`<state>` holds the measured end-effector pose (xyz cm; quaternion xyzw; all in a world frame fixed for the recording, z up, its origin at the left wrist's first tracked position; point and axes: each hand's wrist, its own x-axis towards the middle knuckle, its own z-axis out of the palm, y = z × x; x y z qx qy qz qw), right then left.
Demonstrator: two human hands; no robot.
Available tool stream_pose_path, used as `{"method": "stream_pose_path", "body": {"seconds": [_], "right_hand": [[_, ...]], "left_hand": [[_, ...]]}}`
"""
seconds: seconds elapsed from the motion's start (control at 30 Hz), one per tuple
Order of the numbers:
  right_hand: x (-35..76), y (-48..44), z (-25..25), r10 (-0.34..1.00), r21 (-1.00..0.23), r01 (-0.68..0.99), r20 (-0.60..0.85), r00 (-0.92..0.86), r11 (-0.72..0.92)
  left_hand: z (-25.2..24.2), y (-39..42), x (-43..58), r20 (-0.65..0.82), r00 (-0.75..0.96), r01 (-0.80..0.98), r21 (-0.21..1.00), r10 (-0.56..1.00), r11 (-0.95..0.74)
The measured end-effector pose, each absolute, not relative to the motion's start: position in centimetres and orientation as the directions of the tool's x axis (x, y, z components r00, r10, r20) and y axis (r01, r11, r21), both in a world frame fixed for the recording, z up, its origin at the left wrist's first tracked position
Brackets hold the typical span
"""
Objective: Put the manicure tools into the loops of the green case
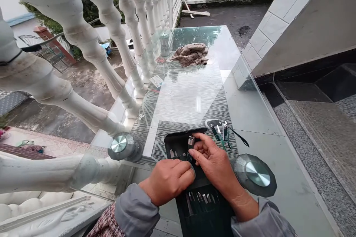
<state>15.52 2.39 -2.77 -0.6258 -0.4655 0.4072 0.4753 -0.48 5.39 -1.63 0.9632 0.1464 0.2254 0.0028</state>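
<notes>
Black manicure case (204,207) lies open, steel tools (200,199) in its loops; left hand (167,181) and right hand (214,163) pinch a nail clipper (190,145) above it.

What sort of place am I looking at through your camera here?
Probably an upstairs balcony or terrace of a house: a white railing with turned posts runs beside the glass table, a wet yard lies below, and a tiled wall stands opposite.

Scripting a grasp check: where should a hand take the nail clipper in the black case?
The nail clipper: probably pinch its exposed upper end, coming from above on the far side, because that shiny end stands clear while the right hand and left hand crowd its lower end.
</notes>
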Motion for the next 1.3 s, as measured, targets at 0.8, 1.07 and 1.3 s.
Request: {"method": "stream_pose_path", "body": {"seconds": [0.8,1.07,1.3], "right_hand": [[15.5,2.1,-3.0,0.989,-0.804,0.588,0.140,0.041,0.089],[15.2,2.1,-3.0,0.998,-0.772,0.634,0.059,-0.013,0.053],[15.3,2.6,-3.0,0.996,-0.757,0.648,0.062,-0.058,0.085]], "left_hand": [[-3.0,5.7,-0.1,0.450,0.662,0.465,0.381,0.599,-0.799],[-2.9,5.7,0.1,0.417,0.634,0.511,0.405,0.651,-0.758],[-3.0,5.7,0.2,0.362,0.632,0.577,0.371,0.685,-0.728]]}}
